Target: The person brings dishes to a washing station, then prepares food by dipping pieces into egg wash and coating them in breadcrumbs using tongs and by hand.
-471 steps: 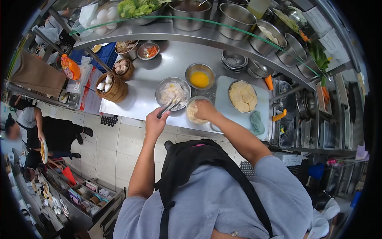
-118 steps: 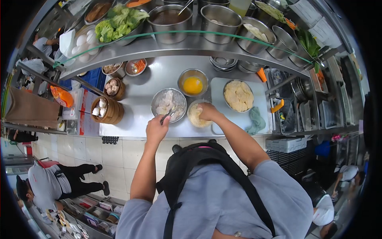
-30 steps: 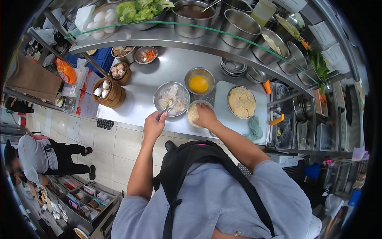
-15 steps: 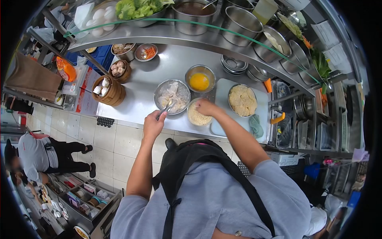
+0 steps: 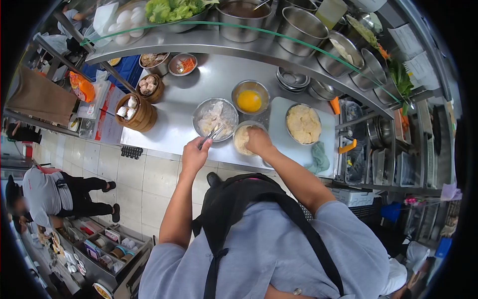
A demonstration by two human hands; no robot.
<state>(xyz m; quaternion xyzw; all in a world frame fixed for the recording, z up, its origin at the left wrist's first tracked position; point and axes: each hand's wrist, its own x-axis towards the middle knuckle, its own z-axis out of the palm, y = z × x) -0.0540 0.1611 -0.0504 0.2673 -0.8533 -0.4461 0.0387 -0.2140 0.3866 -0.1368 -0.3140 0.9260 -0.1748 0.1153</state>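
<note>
My left hand (image 5: 195, 153) is closed on metal tongs (image 5: 210, 137), whose tips reach into a steel bowl of pale, floured pieces (image 5: 214, 117). My right hand (image 5: 257, 139) dips into a bowl of pale crumbs (image 5: 241, 139); its fingertips are down in the crumbs, so what they hold, if anything, is hidden. Just behind stands a steel bowl of beaten egg (image 5: 249, 101). To the right, a bowl heaped with crumb-coated pieces (image 5: 303, 124) rests on a white cutting board (image 5: 279, 117).
Bamboo steamers (image 5: 137, 117) stand at the left, near a small bowl of orange shreds (image 5: 183, 65). A steel shelf (image 5: 214, 46) with pots and broccoli (image 5: 172, 11) overhangs the back. A green cloth (image 5: 320, 158) lies on the board's corner. Another person (image 5: 50, 189) stands behind at left.
My right hand has shifted slightly right and down, lower into the crumbs. My left hand and the tongs have barely moved.
</note>
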